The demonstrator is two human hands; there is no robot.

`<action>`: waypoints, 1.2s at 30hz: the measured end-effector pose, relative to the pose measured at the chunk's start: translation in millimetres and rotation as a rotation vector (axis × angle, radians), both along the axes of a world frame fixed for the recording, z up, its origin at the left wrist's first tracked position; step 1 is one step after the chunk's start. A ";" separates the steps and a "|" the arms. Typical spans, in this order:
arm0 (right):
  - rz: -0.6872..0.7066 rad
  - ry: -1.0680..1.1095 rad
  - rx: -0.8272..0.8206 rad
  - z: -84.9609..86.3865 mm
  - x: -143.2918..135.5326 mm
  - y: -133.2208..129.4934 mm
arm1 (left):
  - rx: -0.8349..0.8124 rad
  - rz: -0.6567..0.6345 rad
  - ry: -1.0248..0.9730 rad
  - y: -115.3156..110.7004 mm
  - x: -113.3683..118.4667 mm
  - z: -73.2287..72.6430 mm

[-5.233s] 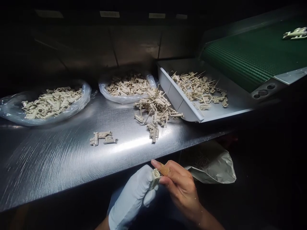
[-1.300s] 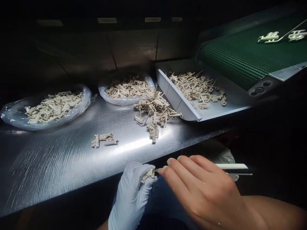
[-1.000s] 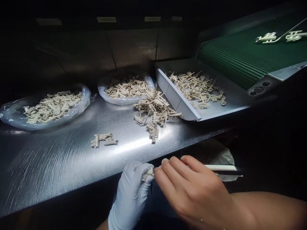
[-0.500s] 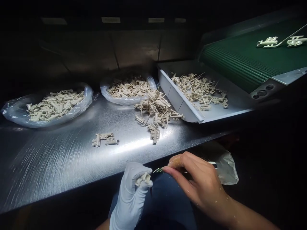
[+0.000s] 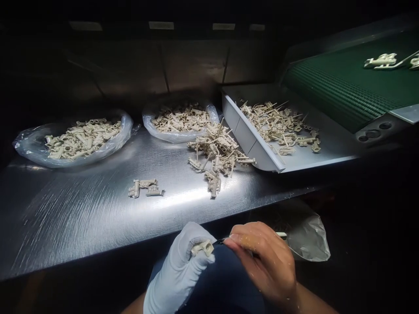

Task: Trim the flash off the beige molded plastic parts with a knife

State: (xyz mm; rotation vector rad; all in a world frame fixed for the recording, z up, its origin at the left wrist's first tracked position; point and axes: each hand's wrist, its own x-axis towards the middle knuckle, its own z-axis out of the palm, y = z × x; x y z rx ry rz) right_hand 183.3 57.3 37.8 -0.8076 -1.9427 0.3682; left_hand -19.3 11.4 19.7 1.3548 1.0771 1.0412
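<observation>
My left hand, in a white glove, is closed on a small beige molded plastic part, with its hollow end showing between thumb and fingers. Bare, with small pale flecks on the skin, my right hand grips a slim craft knife. The dark blade tip points left and reaches the gloved fingers beside the part; whether it touches the part I cannot tell. A pale handle end shows behind the right hand. Both hands are above my lap, in front of the metal table. On it lie a few similar parts.
Two plastic bags of beige parts, a left bag and a middle bag, stand at the back. A loose heap lies beside a grey chute under a green conveyor. Another clear bag hangs below the table edge.
My right hand has turned and the knife tip has moved up against the gloved hand. The part's hollow end now faces more to the right. The view has shifted slightly.
</observation>
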 end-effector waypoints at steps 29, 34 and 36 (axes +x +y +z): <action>0.181 -0.094 -0.228 -6.7 -2.6 -2.5 | -0.159 0.089 -0.084 -4.7 1.3 0.2; 0.186 -0.054 -0.252 -6.9 -2.2 -3.0 | -0.167 0.102 -0.095 -4.3 1.2 6.0; 0.183 -0.032 -0.257 -6.4 -1.6 -2.7 | -0.173 0.110 -0.095 -4.0 1.4 6.3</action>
